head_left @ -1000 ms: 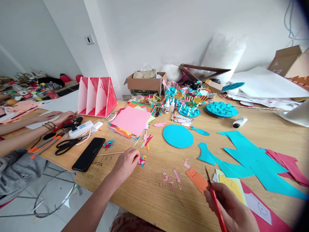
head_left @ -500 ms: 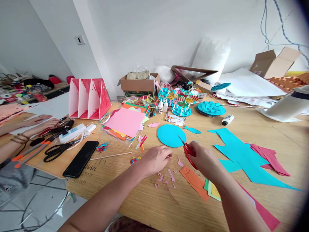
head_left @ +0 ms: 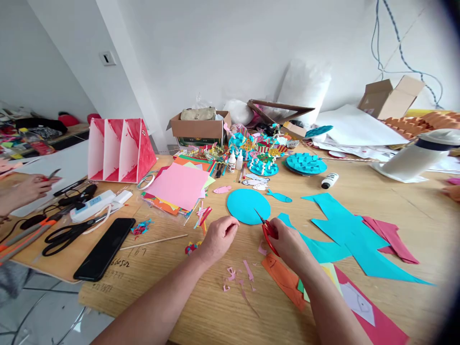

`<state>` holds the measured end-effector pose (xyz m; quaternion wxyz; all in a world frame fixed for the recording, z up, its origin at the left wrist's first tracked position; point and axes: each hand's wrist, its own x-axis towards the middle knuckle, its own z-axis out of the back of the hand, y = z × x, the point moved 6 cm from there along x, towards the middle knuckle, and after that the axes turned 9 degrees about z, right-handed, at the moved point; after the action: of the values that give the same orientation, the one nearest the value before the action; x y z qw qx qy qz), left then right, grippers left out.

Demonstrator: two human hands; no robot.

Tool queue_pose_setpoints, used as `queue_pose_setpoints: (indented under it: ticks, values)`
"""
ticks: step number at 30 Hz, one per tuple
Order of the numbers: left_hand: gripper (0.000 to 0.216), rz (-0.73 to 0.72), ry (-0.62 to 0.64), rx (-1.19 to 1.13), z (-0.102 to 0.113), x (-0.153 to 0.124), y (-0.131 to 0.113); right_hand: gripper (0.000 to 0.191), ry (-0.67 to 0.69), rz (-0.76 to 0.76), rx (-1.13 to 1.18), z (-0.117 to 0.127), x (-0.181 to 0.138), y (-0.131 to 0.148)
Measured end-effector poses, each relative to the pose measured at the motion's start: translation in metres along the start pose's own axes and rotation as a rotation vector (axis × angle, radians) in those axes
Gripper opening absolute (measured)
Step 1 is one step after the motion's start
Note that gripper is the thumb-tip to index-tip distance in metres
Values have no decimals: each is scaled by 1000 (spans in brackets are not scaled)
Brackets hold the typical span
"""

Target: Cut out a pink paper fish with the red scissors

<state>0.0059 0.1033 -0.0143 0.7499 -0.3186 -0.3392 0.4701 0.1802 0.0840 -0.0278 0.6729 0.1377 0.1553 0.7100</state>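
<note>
My right hand is closed around red-handled scissors. Their narrow blades point up and left, over the lower edge of a blue paper circle. Beside that circle, my left hand is curled with its fingertips tucked in; anything inside it is hidden. Pink paper scraps lie below my hands. An orange paper piece with a drawn outline lies beneath my right hand, and blue paper offcuts spread to its right. A small blue paper fish and a pink one lie beyond.
Coloured paper sheets, a phone, black scissors and a power strip lie left. A co-worker's hand is at far left, another person's hand at the right edge. Glue bottles stand behind.
The view has shifted, so most things sit further left. My hands stay near the blue circle, scissors still held. The co-worker's hand at left has lifted with a thin blade-like tool; a hand appears at right.
</note>
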Motion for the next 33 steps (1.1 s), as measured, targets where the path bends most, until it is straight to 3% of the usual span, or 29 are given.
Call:
queue_pose_setpoints:
  ticks: [9,18,27,33]
  values:
    - [18,6,45,-42,-10,-6,-6,9,70,44,34,-10,0,14]
    - [20,8,51,-45,-9,-7,-9,13,-22,28,180,-8,-2,11]
    - [13,90,89,-127,-12,-7,-6,12,-154,23,648,4,-6,17]
    - [17,118,230,-264,-15,-9,-11,29,-217,24,1009,2,-7,23]
